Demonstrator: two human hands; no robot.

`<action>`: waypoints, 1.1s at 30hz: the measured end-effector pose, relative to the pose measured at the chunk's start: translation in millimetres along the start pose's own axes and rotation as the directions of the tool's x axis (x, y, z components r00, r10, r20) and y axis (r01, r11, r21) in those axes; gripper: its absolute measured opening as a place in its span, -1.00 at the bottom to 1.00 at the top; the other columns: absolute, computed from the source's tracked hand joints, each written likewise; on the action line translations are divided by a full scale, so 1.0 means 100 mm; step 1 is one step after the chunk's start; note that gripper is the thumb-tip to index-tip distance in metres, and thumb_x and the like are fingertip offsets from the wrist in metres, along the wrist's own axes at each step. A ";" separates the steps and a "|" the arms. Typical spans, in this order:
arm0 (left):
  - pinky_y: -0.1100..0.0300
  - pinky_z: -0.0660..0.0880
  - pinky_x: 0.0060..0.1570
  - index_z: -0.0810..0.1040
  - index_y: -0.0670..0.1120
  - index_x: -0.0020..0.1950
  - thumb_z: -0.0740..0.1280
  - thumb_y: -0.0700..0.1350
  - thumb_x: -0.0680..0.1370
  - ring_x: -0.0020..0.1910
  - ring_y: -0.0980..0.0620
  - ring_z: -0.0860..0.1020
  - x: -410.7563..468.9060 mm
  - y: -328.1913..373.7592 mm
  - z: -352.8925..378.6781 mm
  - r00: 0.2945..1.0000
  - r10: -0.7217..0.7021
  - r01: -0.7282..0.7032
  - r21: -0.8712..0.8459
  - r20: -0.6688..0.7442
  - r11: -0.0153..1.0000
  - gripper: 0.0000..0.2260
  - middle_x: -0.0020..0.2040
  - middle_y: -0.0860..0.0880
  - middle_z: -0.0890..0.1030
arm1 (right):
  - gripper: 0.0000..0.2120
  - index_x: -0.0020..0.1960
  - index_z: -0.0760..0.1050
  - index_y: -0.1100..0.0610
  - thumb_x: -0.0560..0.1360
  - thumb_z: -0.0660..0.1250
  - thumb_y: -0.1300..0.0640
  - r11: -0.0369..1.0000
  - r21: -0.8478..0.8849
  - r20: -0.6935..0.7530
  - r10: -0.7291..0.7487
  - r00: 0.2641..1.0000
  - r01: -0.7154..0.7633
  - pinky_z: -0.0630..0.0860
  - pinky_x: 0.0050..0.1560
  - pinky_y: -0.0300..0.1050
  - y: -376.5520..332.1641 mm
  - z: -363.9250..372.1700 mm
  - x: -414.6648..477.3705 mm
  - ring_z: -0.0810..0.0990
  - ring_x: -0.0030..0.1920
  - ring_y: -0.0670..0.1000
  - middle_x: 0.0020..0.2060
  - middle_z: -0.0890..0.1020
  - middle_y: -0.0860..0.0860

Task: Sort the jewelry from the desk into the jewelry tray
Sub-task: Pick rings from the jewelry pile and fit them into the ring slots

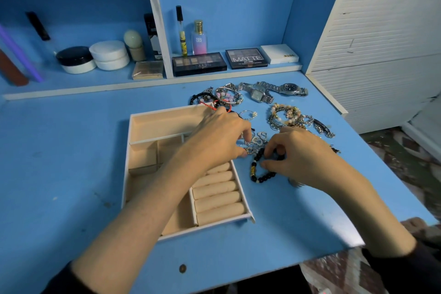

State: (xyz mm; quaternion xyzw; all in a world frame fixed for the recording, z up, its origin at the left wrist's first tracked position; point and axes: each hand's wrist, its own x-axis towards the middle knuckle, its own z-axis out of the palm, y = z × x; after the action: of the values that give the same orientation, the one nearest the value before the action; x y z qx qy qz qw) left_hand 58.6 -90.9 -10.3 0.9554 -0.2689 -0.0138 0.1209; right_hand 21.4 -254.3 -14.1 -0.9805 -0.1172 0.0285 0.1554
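Black bracelet [253, 170] — one — beside one tray [162, 124].

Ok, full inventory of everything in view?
jewelry tray: 1, beige, desk centre
black bead bracelet: 1, black and gold, right of tray
silver chain: 1, silver, between the hands
watches: 2, silver, desk back right
bracelet piles: 2, mixed colours, behind and right of tray
eyeshadow palettes: 2, black, shelf
perfume bottles: 2, yellow and pink, shelf
jars: 2, black-lidded and white, left shelf
left hand: 1, pinching silver chain
right hand: 1, pinching black bead bracelet
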 end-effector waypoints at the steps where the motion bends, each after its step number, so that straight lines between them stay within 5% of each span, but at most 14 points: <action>1: 0.12 0.29 0.07 0.52 0.09 0.07 0.41 0.05 0.43 -0.03 0.10 0.23 0.00 0.00 0.00 1.000 -0.004 0.004 0.003 -0.004 1.000 -0.75 -0.09 0.11 0.40 | -0.91 -0.13 0.53 -0.02 0.41 0.39 -0.01 1.000 0.019 0.007 0.002 1.000 -0.002 0.35 -0.17 -0.16 0.00 0.00 0.01 0.36 -0.13 -0.09 -0.27 0.37 -0.17; 9: 0.18 0.23 -0.01 0.55 0.07 0.06 0.40 0.04 0.44 -0.03 0.09 0.25 -0.02 -0.02 -0.01 1.000 -0.015 0.016 0.016 -0.026 1.000 -0.78 -0.11 0.11 0.42 | -0.67 0.08 0.50 -0.02 0.39 0.38 -0.15 0.998 -0.067 -0.048 -0.023 0.999 0.019 0.24 -0.14 -0.16 -0.06 0.06 0.02 0.29 -0.08 -0.08 -0.25 0.31 -0.14; 17: 0.18 0.26 0.01 0.58 0.07 0.06 0.38 -0.07 0.48 0.07 0.06 0.36 -0.02 -0.02 -0.04 0.999 -0.039 0.039 -0.012 -0.003 0.999 -0.83 -0.04 0.13 0.60 | -0.83 0.00 0.53 -0.03 0.43 0.35 -0.04 0.999 -0.030 -0.083 -0.045 0.995 0.043 0.23 -0.18 -0.16 -0.08 0.11 0.09 0.31 -0.12 -0.06 -0.31 0.28 -0.16; 26: 0.26 0.20 -0.06 0.57 0.10 -0.01 0.37 -0.06 0.48 -0.03 0.12 0.30 -0.07 -0.03 -0.10 0.998 -0.007 0.003 -0.052 -0.063 0.999 -0.89 -0.06 0.13 0.54 | -0.94 -0.14 0.57 -0.08 0.45 0.33 0.04 0.974 -0.110 -0.135 -0.212 0.968 0.198 0.13 -0.28 -0.19 -0.03 0.09 0.03 0.28 -0.17 -0.03 -0.35 0.26 -0.15; 30: 0.25 0.22 -0.11 0.58 0.08 -0.03 0.39 -0.07 0.47 -0.10 0.13 0.30 -0.09 -0.07 -0.12 0.996 -0.053 0.046 -0.096 -0.074 0.994 -0.90 -0.18 0.15 0.46 | -0.94 -0.15 0.58 -0.05 0.46 0.33 0.03 0.970 -0.142 -0.087 -0.212 0.973 0.198 0.12 -0.31 -0.37 0.09 0.01 0.00 0.35 -0.13 -0.03 -0.30 0.33 -0.13; 33: 0.24 0.25 -0.11 0.58 0.07 -0.03 0.39 -0.06 0.47 -0.12 0.12 0.32 -0.09 -0.08 -0.12 0.995 -0.067 0.060 -0.102 -0.070 0.993 -0.90 -0.17 0.14 0.47 | -0.91 -0.11 0.58 -0.03 0.46 0.31 0.00 0.968 -0.174 -0.063 -0.193 0.979 0.179 0.17 -0.27 -0.24 0.13 -0.06 -0.01 0.36 -0.11 -0.04 -0.27 0.35 -0.13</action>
State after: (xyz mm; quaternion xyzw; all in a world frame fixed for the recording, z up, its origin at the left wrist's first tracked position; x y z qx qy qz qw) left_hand 56.2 -77.4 -0.7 0.9562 -0.2327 0.0039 0.1775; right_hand 24.2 -268.2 -12.8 -0.9751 -0.2044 -0.0352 0.0789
